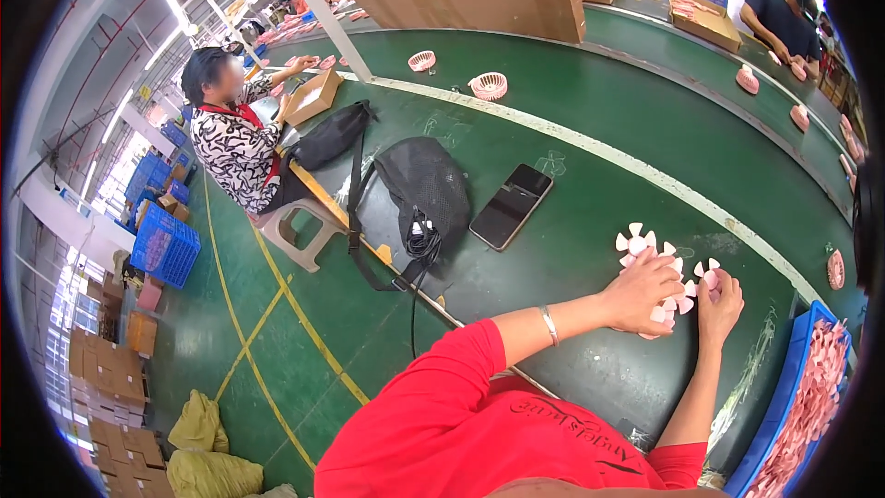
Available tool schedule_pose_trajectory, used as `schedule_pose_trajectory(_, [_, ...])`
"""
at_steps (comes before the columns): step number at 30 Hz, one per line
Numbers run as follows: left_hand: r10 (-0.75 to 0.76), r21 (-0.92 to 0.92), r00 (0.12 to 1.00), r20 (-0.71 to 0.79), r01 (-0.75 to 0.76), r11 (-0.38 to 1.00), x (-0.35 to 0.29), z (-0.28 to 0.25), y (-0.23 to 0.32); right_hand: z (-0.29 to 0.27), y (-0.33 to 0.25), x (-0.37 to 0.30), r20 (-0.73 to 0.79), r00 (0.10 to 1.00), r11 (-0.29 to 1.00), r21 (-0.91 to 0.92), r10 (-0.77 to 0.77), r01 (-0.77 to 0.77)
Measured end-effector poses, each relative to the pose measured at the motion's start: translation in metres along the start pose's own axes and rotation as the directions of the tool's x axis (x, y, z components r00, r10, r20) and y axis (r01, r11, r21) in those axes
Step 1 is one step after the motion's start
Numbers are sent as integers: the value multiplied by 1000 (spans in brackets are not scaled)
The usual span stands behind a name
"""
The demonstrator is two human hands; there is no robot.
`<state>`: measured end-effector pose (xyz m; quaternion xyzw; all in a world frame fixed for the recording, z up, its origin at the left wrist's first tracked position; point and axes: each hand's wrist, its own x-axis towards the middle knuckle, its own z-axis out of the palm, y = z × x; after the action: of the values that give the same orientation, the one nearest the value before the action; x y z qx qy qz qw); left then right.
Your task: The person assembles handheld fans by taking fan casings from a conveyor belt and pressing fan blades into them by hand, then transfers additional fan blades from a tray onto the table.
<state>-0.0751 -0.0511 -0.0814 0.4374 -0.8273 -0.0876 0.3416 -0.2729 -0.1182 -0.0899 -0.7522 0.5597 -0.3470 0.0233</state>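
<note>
On the green work table lies a small cluster of pale pink fan blades [636, 243], each a little wheel with several paddles. My left hand [639, 297] is over this cluster with its fingers curved round some of the blades. The fingertips are partly hidden. Just to its right, my right hand [722, 309] pinches a single fan blade [709, 277] between thumb and fingers, slightly apart from the cluster.
A blue crate [784, 406] of pink parts stands at the right. Leftward lie a black phone [513, 207] and a black mesh bag [424, 189] with cables. Pink round housings [488, 86] sit beyond on the green conveyor [590, 83]. A co-worker [230, 134] sits at far left.
</note>
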Motion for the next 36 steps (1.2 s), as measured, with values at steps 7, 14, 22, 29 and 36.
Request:
schedule_pose_trajectory(7, [-8,-77,999,-47,5,997,4,3,-4,1,1,2,-18,1000,1000,-5,-20,20])
schedule_pose_trajectory(14, [1,-118,975,-222,-28,993,5,-16,0,1,-10,8,29,999,999,31,18,-19])
schedule_pose_trajectory(22, [-540,-438,728,-422,358,825,44,-86,-75,-3,-7,6,18,999,998,32,48,-49])
schedule_pose_trajectory(29, [-652,-46,302,-695,887,460,28,-185,-289,-3,-9,7,38,998,998,25,55,-56])
schedule_pose_trajectory(36, [-927,-227,-2,-375,970,90,40,-193,-336,-2,-8,8,54,992,993,26,117,-118])
